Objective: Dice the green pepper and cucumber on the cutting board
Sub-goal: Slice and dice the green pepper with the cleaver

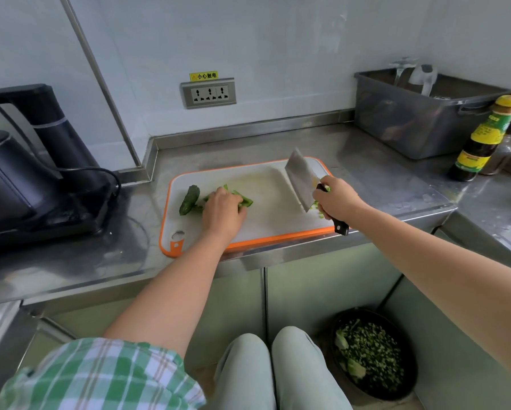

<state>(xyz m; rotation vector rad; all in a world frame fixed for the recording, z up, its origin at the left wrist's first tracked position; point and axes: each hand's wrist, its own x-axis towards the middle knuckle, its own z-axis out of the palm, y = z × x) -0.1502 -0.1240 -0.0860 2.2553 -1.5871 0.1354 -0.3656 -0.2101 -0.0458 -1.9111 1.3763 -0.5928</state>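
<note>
At nine o'clock on the white, orange-rimmed plastic cutting board [266, 184], the left hand [223, 210] holds green pepper strips [245, 200] under curled fingers, beside the dark green cucumber stub [189, 199]. The right hand [335, 199] grips the broad steel cleaver [301, 179] at three o'clock. Slippery strips could shift, exposing fingertips to the blade.

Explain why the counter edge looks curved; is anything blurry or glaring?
In the head view the wide-angle lens bows the straight edges of the steel counter; pale reflections sheen it near the bottle; the plaid shirt at the bottom is blurred, while the left hand on the green pepper and right hand gripping the cleaver look sharper.
</note>
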